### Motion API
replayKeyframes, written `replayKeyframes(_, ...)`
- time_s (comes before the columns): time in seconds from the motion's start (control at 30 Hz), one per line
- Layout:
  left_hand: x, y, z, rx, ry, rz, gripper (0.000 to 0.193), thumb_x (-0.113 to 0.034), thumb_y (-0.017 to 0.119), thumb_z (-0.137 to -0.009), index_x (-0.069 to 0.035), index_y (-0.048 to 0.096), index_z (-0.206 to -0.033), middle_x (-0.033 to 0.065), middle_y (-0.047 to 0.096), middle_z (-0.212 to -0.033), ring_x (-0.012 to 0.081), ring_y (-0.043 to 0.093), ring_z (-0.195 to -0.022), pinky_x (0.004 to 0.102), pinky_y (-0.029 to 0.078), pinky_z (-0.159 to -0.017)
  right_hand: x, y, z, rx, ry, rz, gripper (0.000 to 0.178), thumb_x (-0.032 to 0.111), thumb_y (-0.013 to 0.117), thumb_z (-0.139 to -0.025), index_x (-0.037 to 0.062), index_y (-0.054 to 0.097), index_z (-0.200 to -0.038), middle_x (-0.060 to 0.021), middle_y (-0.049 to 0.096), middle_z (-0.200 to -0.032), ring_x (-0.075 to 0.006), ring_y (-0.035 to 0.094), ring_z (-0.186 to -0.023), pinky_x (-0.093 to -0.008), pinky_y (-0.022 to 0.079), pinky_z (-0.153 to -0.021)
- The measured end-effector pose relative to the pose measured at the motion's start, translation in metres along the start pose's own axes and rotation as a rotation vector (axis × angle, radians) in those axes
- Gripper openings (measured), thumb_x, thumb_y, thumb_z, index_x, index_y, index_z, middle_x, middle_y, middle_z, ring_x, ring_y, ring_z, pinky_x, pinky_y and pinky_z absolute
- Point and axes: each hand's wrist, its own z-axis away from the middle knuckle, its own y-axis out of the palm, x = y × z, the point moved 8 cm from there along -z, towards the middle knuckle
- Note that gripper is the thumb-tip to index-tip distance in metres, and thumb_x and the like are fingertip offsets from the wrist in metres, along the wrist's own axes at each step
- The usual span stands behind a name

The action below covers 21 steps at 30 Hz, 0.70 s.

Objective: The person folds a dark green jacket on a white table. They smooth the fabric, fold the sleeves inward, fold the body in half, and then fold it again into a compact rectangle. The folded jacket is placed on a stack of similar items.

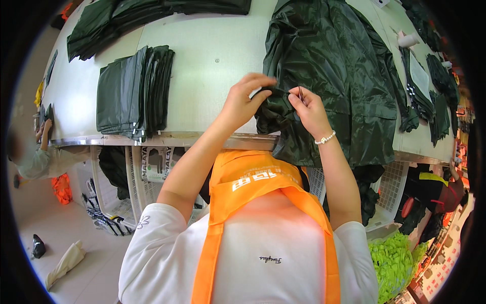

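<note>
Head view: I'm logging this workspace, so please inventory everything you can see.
Spread garment: one, dark green, on table
Small tool: one, dark, in right hand
Table: one, pale, across top
Folded stack: one, dark green, table left
Folded row: uncounted, dark green, far left
Other piles: several, dark green, right
Baskets: several, white, below table
Orange bundle: one, orange, left floor
Cloth: one, beige, lower-left floor
Bright pile: one, lime, lower right
Co-workers: at least two, pale and dark-red clothing, side edges
Bracelet: one, white, right wrist
Apron: one, orange, worn
Shirt: one, white, worn
Left hand: one, bare, at garment
Right hand: one, bare, around tool
</note>
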Motion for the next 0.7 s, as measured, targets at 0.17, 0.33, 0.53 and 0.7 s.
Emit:
replayKeyframes(0.17,0.04,0.021,0.012,0.288,-0.586,0.548,0.021,-0.016,0.056,-0.091,0.001,0.064,-0.099,0.004,0.064,-0.075,0.0126,0.061,-0.068,0.0246,0.049,-0.062,0.019,-0.001,0.002,0.092,0.101,-0.169,0.011,0.011,0.054,-0.091,0.0023,0.057,-0.085,0.0105,0.043,-0.068,0.001,0.035,-0.059,-0.0166,0.028,-0.052)
replayKeyframes(0.33,0.027,0.033,0.01,0.264,-0.78,0.952,0.019,-0.017,0.055,-0.091,0.0,0.063,-0.091,0.0019,0.065,-0.079,0.0084,0.06,-0.068,0.0209,0.047,-0.063,0.033,-0.002,0.002,-0.015,-0.148,0.063,0.012,0.012,0.059,-0.09,0.0024,0.054,-0.096,0.0041,0.054,-0.081,-0.003,0.049,-0.07,-0.0182,0.042,-0.066)
replayKeyframes(0.53,0.037,0.024,0.006,0.266,-0.75,0.775,0.02,-0.017,0.054,-0.092,0.001,0.064,-0.094,0.0028,0.066,-0.083,0.0081,0.06,-0.072,0.0216,0.048,-0.068,0.058,-0.016,0.027,-0.2,-0.231,0.417,0.017,0.011,0.064,-0.086,0.0014,0.054,-0.097,-0.0043,0.055,-0.089,-0.0109,0.055,-0.075,-0.0224,0.046,-0.07)
replayKeyframes(0.7,0.034,0.024,0.008,0.348,-0.731,0.631,0.023,-0.017,0.052,-0.093,0.002,0.064,-0.098,0.0037,0.066,-0.086,0.0083,0.061,-0.076,0.022,0.05,-0.071,0.048,-0.008,0.023,-0.15,-0.243,0.34,0.015,0.008,0.066,-0.083,0.0005,0.056,-0.091,-0.0055,0.056,-0.085,-0.0121,0.057,-0.075,-0.0228,0.047,-0.067)
